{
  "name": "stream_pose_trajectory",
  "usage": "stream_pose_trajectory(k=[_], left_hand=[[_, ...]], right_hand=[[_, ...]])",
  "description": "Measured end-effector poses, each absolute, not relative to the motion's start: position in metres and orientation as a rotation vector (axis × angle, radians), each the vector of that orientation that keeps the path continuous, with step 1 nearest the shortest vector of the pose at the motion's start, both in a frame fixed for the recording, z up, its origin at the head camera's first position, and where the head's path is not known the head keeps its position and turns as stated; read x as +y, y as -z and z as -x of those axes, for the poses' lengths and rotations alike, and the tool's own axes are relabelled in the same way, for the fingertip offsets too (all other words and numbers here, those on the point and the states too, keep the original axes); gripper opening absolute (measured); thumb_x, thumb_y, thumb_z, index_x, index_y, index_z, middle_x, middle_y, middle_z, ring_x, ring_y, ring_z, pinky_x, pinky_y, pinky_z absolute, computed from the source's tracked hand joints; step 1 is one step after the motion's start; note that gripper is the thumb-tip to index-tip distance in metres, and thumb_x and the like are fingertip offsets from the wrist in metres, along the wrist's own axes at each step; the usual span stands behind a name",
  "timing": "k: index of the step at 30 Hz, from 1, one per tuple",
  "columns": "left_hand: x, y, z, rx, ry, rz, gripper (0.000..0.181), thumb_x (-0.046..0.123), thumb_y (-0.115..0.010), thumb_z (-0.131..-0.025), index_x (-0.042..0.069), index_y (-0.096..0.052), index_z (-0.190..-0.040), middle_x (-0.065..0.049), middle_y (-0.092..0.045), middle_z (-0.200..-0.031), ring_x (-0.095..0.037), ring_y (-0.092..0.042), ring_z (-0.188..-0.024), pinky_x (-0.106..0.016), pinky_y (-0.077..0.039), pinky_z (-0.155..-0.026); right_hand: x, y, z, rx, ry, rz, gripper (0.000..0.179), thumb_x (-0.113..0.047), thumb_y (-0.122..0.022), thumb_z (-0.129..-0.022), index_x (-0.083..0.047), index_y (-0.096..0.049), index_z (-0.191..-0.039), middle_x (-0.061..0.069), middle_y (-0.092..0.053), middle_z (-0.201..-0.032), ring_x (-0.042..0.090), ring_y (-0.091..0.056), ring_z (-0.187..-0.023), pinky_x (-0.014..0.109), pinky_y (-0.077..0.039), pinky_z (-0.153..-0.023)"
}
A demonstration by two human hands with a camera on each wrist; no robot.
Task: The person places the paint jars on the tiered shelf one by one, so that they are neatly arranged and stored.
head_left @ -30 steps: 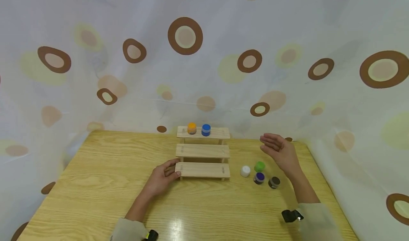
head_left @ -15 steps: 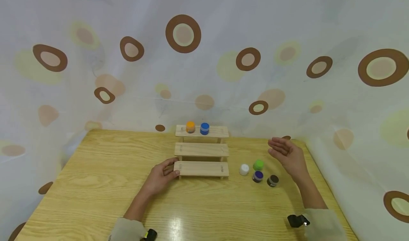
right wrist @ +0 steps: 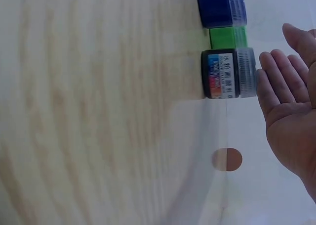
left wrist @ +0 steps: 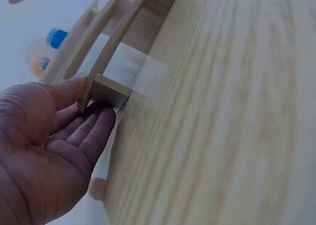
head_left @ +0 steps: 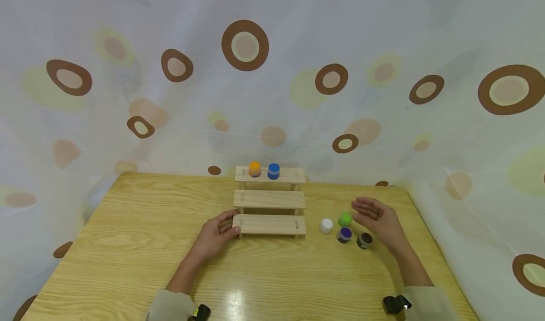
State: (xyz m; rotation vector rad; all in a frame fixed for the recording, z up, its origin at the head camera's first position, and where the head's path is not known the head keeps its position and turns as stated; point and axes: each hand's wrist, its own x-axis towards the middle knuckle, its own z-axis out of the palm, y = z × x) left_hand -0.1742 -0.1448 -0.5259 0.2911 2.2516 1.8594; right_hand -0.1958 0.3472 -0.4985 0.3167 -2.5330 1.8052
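Note:
A three-step wooden display rack (head_left: 269,224) stands mid-table. My left hand (head_left: 215,236) pinches the left end of its lowest step; in the left wrist view the thumb lies on the board and the fingers curl beneath it. On the top step sit an orange paint jar (head_left: 254,169) and a blue paint jar (head_left: 274,171). My right hand (head_left: 380,222) hovers, fingers extended and touching nothing, just right of a green paint jar (head_left: 345,219). Near that one are a white jar (head_left: 326,226), a purple jar (head_left: 344,235) and a black jar (right wrist: 221,74) with a printed label.
The wood-grain table (head_left: 140,245) meets a patterned cloth (head_left: 272,99) behind and at both sides. The four loose jars stand close together between the rack and my right hand.
My right hand first shifted right and slightly down, then came lower and a little left, toward the green jar. My left hand keeps its place on the rack.

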Motion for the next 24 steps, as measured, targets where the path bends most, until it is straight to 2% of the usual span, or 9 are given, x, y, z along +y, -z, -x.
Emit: stream_pose_trajectory(k=[7, 16, 24], left_hand=[[-0.146, 0.525, 0.174, 2.247, -1.868, -0.295, 0.056, 0.004, -0.066, -0.105, -0.002, -0.046, -0.157, -0.032, -0.042, -0.159, -0.046, -0.054, -0.139, -0.034, -0.059, -0.100], [-0.147, 0.524, 0.172, 2.273, -1.844, -0.314, 0.056, 0.006, -0.066, -0.105, -0.003, -0.046, -0.156, -0.035, -0.040, -0.159, -0.047, -0.054, -0.138, -0.036, -0.059, -0.100], [-0.145, 0.524, 0.171, 2.278, -1.843, -0.301, 0.056, 0.007, -0.067, -0.105, -0.003, -0.047, -0.156, -0.035, -0.039, -0.160, -0.047, -0.053, -0.139, -0.037, -0.059, -0.101]], right_hand=[[0.347, 0.508, 0.195, -2.581, -1.823, -0.380, 0.058, -0.010, -0.075, -0.101, 0.010, -0.049, -0.149, 0.037, -0.055, -0.145, 0.007, -0.068, -0.122, 0.019, -0.055, -0.100], [0.347, 0.514, 0.196, -2.569, -1.795, -0.467, 0.056, -0.004, -0.074, -0.100, 0.013, -0.049, -0.148, 0.040, -0.055, -0.143, 0.005, -0.067, -0.122, 0.017, -0.053, -0.101], [0.346, 0.516, 0.198, -2.613, -1.808, -0.445, 0.057, -0.003, -0.074, -0.100, 0.013, -0.049, -0.148, 0.037, -0.056, -0.144, 0.003, -0.066, -0.121, 0.017, -0.053, -0.101]])
